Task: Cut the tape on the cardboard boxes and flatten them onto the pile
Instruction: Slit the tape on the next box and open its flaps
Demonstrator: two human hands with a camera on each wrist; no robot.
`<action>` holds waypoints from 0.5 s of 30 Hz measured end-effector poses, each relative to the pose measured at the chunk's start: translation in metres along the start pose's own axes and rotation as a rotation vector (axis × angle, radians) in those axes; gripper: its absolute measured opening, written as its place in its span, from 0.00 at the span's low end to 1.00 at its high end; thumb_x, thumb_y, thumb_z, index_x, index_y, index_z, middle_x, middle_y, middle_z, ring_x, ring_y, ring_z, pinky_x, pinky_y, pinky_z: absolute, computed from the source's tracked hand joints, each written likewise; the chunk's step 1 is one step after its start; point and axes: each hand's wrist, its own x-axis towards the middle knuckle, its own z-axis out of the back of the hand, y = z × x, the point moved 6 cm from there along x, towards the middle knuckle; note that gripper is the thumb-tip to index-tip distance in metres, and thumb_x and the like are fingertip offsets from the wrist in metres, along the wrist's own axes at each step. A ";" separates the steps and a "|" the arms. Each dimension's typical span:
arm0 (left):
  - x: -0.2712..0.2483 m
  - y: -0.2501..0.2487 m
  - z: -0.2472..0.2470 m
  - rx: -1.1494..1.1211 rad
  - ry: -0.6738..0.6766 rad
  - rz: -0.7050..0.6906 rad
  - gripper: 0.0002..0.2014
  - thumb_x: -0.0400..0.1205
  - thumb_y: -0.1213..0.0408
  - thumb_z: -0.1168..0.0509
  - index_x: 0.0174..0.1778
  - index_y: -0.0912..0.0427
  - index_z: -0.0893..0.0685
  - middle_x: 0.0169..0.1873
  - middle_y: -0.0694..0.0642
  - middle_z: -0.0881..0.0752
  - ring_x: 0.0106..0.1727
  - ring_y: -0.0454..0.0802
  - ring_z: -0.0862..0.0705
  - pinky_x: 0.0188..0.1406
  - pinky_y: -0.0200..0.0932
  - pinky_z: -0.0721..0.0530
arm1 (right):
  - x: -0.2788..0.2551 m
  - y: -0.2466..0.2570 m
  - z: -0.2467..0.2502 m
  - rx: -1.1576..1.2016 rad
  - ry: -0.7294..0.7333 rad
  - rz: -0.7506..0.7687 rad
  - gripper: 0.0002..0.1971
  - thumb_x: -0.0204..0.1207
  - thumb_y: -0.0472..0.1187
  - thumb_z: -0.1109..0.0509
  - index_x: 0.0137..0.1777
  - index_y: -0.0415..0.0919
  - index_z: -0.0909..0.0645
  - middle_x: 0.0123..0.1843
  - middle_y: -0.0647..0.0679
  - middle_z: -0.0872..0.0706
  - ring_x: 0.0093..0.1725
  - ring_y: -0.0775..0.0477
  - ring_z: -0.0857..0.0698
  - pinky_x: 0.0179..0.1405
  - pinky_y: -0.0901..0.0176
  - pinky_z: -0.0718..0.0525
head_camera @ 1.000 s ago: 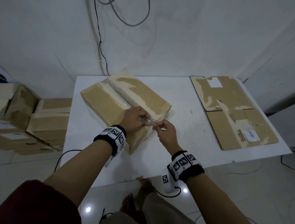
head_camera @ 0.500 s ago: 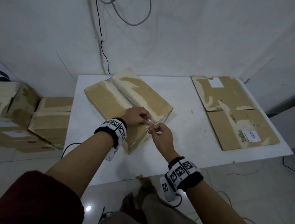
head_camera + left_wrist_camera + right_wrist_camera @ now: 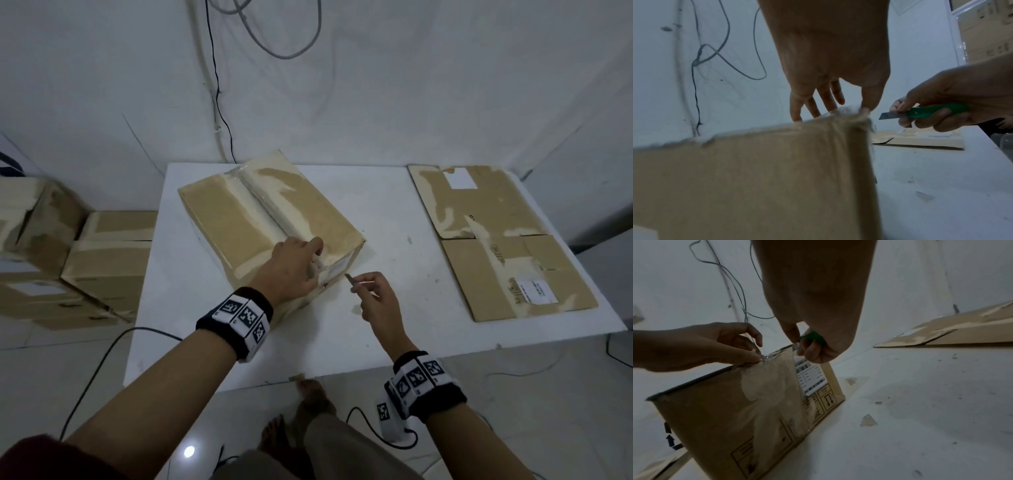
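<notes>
Cardboard, brown and scuffed, is making up the closed box (image 3: 270, 222) that is sitting on the white surface (image 3: 394, 325), directly under the left hand (image 3: 294, 270). That hand is resting on the box's near top edge, its fingertips (image 3: 756, 356) pinching a crinkled end of the clear tape (image 3: 772, 382) where the top seam is running over onto the end wall. Just to that hand's right, and clear of the box, the right hand (image 3: 376, 301) is curling round a green-handled cutter (image 3: 920, 112), its short blade pointing toward the taped corner without touching it.

Judging by the tilt of the box on the surface and its thin walls, it is probably empty and light, so it is likely to be sliding or tipping under a pull unless the left hand is pressing down on it. The panels are looking stiff enough to take a blade drawn along the seam, while the tape is looking thin, slick and stretchy, better gripped at its loose crumpled end than on its flat run. Well off beyond the right hand, the pile of flattened boxes (image 3: 507, 246) is lying on the same surface; more closed boxes (image 3: 85, 267) are waiting out past the left hand.
</notes>
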 end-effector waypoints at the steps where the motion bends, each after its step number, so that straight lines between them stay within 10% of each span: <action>1: -0.003 0.000 0.000 -0.063 -0.033 0.004 0.11 0.75 0.64 0.35 0.52 0.58 0.26 0.43 0.56 0.18 0.49 0.57 0.23 0.51 0.53 0.22 | 0.000 0.002 -0.001 -0.013 -0.005 0.022 0.02 0.82 0.39 0.32 0.50 0.47 0.19 0.43 0.53 0.13 0.32 0.55 0.23 0.29 0.63 0.25; 8: -0.023 0.004 -0.002 -0.482 -0.259 0.217 0.16 0.72 0.68 0.32 0.52 0.48 0.23 0.43 0.46 0.15 0.49 0.40 0.17 0.70 0.65 0.28 | -0.012 0.033 -0.025 -0.169 0.027 0.328 0.05 0.80 0.35 0.28 0.52 0.44 0.16 0.46 0.57 0.12 0.31 0.61 0.22 0.33 0.74 0.27; 15: -0.033 0.005 -0.005 -0.706 -0.377 0.313 0.12 0.75 0.67 0.30 0.51 0.51 0.20 0.45 0.43 0.15 0.55 0.46 0.18 0.59 0.59 0.19 | -0.011 0.040 -0.036 -0.265 0.014 0.399 0.01 0.77 0.33 0.26 0.46 0.38 0.16 0.35 0.60 0.18 0.32 0.64 0.21 0.32 0.76 0.29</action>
